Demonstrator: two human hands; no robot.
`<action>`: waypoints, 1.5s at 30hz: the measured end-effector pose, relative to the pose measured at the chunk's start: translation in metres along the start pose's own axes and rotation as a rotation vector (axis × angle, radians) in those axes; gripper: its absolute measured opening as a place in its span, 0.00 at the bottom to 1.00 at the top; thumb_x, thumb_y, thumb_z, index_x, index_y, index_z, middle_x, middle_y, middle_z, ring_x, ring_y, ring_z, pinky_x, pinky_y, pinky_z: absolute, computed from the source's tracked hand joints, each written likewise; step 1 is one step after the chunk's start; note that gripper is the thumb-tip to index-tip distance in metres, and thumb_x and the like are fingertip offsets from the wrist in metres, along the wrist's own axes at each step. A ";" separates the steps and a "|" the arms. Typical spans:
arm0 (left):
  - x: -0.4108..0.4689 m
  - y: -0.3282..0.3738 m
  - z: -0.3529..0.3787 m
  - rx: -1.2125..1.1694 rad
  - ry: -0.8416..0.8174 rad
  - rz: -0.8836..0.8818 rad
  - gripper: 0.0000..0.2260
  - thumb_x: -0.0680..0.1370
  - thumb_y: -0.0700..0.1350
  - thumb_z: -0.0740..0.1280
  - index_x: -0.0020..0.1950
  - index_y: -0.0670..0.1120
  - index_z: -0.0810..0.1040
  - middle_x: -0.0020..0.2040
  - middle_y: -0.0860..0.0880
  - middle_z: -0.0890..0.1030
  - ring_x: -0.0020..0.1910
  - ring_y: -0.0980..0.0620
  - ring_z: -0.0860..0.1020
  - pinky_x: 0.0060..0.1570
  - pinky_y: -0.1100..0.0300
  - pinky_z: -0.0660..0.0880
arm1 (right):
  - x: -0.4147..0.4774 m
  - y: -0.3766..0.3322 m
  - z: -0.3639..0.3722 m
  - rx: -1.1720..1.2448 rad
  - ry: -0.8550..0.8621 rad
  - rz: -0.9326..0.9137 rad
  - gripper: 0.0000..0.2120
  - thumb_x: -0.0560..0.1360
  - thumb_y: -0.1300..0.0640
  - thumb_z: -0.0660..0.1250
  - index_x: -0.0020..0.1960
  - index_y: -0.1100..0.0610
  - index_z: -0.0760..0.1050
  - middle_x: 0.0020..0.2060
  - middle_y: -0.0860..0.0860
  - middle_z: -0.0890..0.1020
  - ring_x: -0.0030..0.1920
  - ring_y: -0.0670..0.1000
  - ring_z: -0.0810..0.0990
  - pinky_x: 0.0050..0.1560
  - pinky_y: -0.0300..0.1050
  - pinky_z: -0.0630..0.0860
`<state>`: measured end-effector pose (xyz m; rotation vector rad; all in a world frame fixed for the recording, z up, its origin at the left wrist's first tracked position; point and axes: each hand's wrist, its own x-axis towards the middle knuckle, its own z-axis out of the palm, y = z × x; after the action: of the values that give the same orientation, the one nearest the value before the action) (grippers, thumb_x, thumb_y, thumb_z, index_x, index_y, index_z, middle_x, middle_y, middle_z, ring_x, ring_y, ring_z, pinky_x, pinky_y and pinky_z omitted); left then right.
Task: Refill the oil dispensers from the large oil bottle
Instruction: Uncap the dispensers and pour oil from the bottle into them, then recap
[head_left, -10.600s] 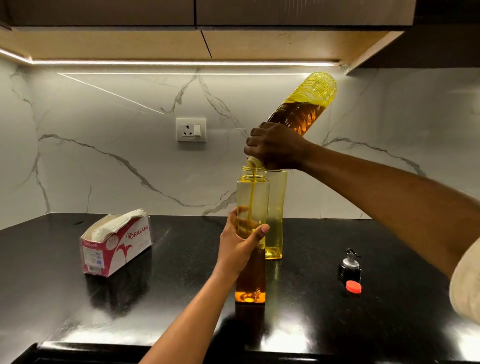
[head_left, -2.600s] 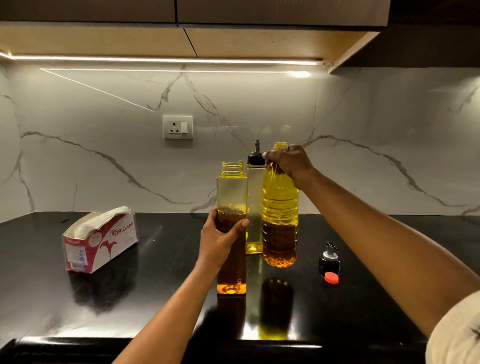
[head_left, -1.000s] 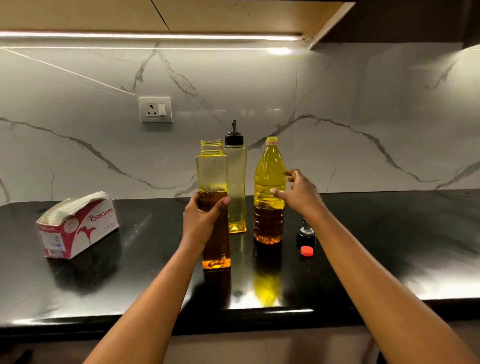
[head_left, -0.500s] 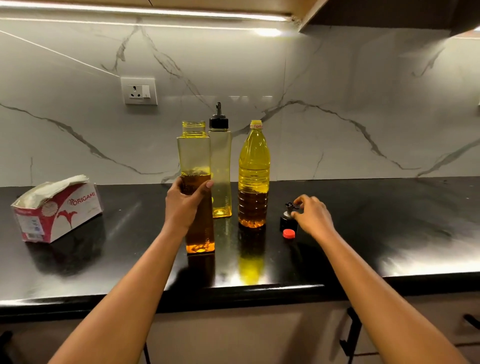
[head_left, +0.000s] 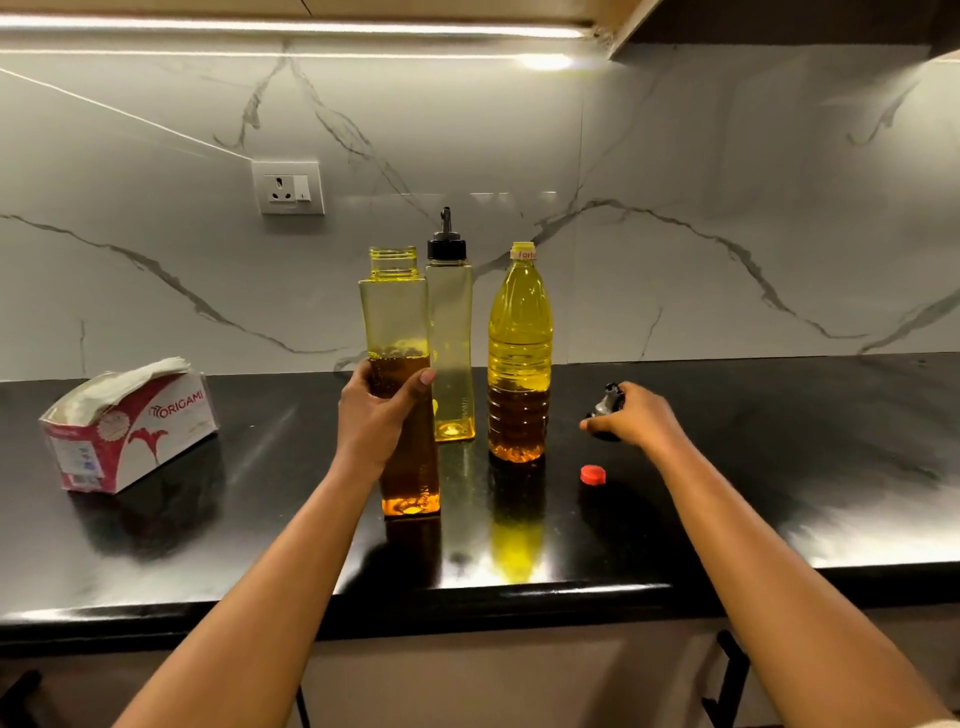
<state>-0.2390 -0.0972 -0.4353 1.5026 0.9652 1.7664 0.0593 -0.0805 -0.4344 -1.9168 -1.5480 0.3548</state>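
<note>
Step in hand, by my read: closing the filled dispenser with its spout.

Left hand (head_left: 376, 421) wraps the open square dispenser (head_left: 393, 317) at mid-height, thumb on the right face. The dispenser stands upright near the front of the black counter (head_left: 779, 467), oil roughly up to the hand line, threaded neck bare. Right hand (head_left: 641, 423) is curled over the loose black pourer cap (head_left: 607, 402), right of the large oil bottle (head_left: 519, 353).

To do it well:
- keep the left-hand grip low and firm so the tall dispenser can't tip
- bring the pourer cap over the neck level, seat it square, then twist; a crooked start would likely cross-thread
- the neck may be oily, so expect slip

The 2nd dispenser (head_left: 451, 332), capped with its own spout, stands behind and touching or just beside the 1st. It holds only a thin layer of oil at its base, so probably 1 refill remains. The large oil bottle looks uncapped; the red cap (head_left: 592, 474) lies on the counter in front of the right hand.

Hard to make out:
- the pourer cap is mostly covered, only its spout tip and a dark edge show
- can't tell if it is lifted or on the counter
- the exact oil level is partly behind the left hand
- the 2nd dispenser's left side is hidden by the 1st
- drips on the neck: too small to tell

Tissue box (head_left: 130, 431) sits well left.
</note>
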 end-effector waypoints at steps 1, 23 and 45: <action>0.000 0.001 -0.001 0.000 -0.005 -0.002 0.24 0.65 0.53 0.74 0.56 0.43 0.76 0.44 0.48 0.83 0.39 0.53 0.84 0.37 0.58 0.80 | -0.007 -0.007 -0.010 0.062 0.035 -0.036 0.31 0.67 0.48 0.76 0.65 0.57 0.69 0.58 0.55 0.77 0.56 0.53 0.75 0.52 0.46 0.71; 0.011 -0.002 -0.065 0.026 -0.033 -0.019 0.35 0.52 0.66 0.78 0.55 0.53 0.75 0.48 0.50 0.83 0.47 0.51 0.83 0.44 0.57 0.81 | -0.014 -0.292 -0.039 0.380 -0.460 -0.766 0.20 0.69 0.62 0.75 0.57 0.58 0.72 0.47 0.51 0.78 0.49 0.49 0.78 0.41 0.35 0.77; 0.010 -0.021 -0.095 -0.146 -0.232 -0.130 0.36 0.57 0.57 0.82 0.61 0.45 0.77 0.54 0.44 0.84 0.54 0.46 0.82 0.48 0.60 0.79 | -0.021 -0.350 -0.031 -0.338 -0.329 -0.675 0.25 0.65 0.37 0.72 0.45 0.59 0.73 0.39 0.54 0.81 0.38 0.51 0.81 0.36 0.42 0.80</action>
<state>-0.3348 -0.0908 -0.4559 1.4780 0.7813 1.4995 -0.1989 -0.0750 -0.1953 -1.4763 -2.4857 0.1113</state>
